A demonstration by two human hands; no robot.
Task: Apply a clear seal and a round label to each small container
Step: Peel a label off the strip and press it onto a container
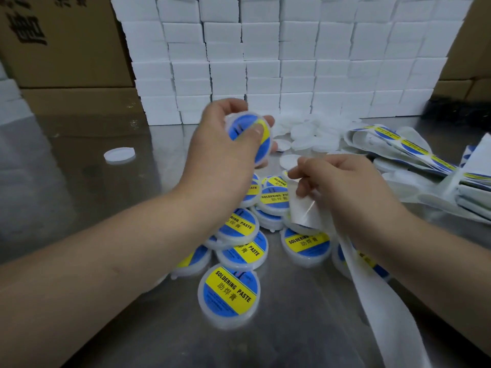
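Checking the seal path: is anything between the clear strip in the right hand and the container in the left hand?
Nothing visible in the gap. The left hand holds the container up, above and apart from the right hand, which pinches the clear strip. Only the left hand's own grip covers part of the label face.

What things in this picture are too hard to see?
Head view:
- Round white container with blue-yellow label: motion-blurred, print covered by left hand.
- Clear glossy seal piece pinched by right hand: fingers hide its top.
- Long white backing strip: cut off at bottom edge.
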